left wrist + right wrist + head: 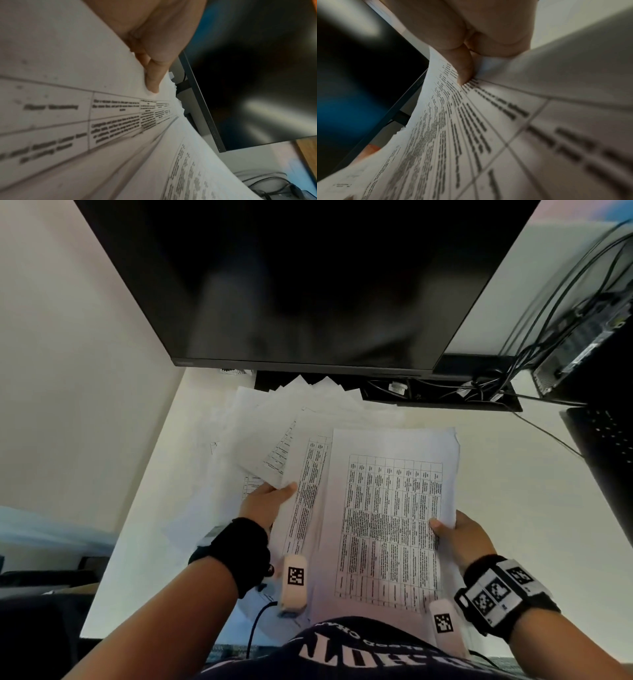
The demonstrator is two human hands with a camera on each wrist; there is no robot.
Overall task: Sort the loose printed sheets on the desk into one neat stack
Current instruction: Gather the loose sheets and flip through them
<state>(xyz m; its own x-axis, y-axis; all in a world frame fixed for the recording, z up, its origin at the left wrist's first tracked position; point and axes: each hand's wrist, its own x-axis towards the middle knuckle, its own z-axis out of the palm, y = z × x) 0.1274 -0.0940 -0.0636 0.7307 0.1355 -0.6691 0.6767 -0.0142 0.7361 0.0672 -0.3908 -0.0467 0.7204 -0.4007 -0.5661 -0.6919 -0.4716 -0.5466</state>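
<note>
A gathered bundle of printed sheets (387, 508) with tables is held above the white desk (507, 474) in front of me. My right hand (455, 534) grips its right edge, thumb on top, as the right wrist view shows with the thumb (464, 73) pressed onto the printed page (488, 128). My left hand (267, 501) pinches a sheet (301, 501) at the bundle's left side; its thumb (152, 81) lies on the paper (68, 108). More loose sheets (274, 422) fan out on the desk behind, toward the monitor.
A large dark monitor (308, 285) hangs over the back of the desk, with a cable tray (445, 395) beneath it. A small computer (582, 337) with cables and a black keyboard (609, 457) sit at the right. The desk's left edge (144, 474) drops off near the sheets.
</note>
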